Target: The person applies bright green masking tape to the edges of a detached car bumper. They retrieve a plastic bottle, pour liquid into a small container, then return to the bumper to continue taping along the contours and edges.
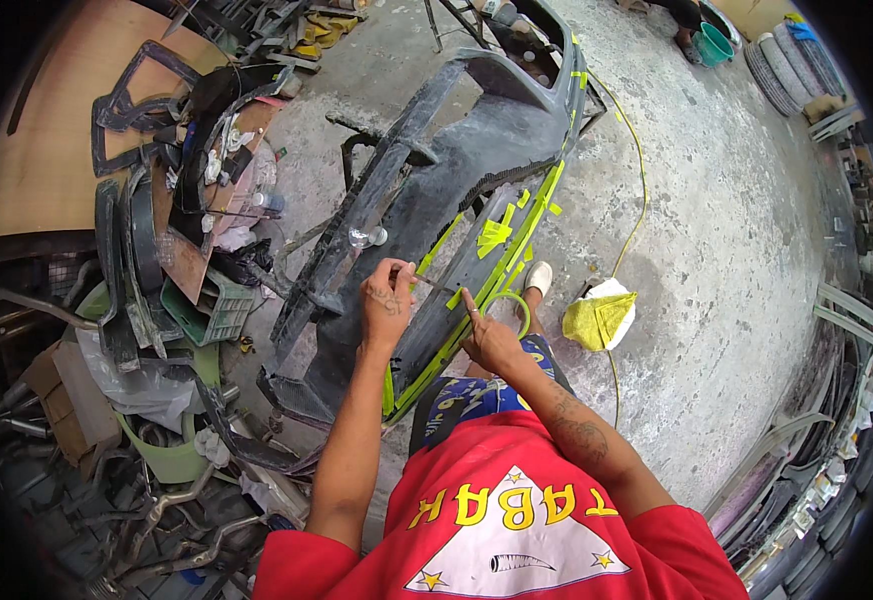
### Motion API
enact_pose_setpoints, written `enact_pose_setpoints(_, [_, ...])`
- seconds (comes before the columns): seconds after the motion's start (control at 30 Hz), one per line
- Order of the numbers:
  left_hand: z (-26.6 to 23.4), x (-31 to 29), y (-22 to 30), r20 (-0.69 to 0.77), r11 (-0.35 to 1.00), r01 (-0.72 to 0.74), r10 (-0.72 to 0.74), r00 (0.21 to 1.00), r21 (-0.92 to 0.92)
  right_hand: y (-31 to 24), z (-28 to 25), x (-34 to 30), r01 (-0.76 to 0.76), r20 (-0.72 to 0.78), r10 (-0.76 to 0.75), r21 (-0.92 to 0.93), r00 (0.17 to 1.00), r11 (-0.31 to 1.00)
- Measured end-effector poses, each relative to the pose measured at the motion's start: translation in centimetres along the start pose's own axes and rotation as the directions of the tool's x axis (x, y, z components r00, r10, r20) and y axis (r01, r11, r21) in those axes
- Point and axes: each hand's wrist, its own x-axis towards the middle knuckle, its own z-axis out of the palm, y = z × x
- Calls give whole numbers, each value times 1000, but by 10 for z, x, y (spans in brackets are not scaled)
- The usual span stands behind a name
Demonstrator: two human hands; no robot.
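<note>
A dark grey car bumper [512,135] stretches diagonally in front of me, with strips of yellow-green masking tape [494,235] along its near edge and panel. My left hand [389,300] is closed in a pinch over the bumper on a thin, dark, stick-like tool [425,281]; its exact kind is too small to tell. To the right, my right hand [492,338] has its index finger stretched onto a short tape piece [455,298] at the bumper's edge. Its other fingers curl by a yellow-green tape roll [527,318], which hangs at that hand.
Left of the bumper lie loose dark body parts [137,230], a green crate [222,310], a light green tub [172,460] and metal pipes [172,515]. A yellow-and-white cloth bundle [602,315] and a yellow cable [642,180] lie right. Tires [792,65] stand far right.
</note>
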Motion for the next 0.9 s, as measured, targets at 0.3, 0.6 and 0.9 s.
enact_pose_setpoints(0.3, [-1,0,3,14,1000,27,-28,1000,12,5,-7,4,30,14,-30,0,999,1000])
enact_pose_setpoints(0.6, [-4,1,2,12,999,1,-2,1000,42,-1,-5,-9,83,32,-82,-51,996,995])
enact_pose_setpoints(0.9, [-5,2,1,30,998,-3,1,1000,61,-12,5,-13,67,118,-60,-60,991,996])
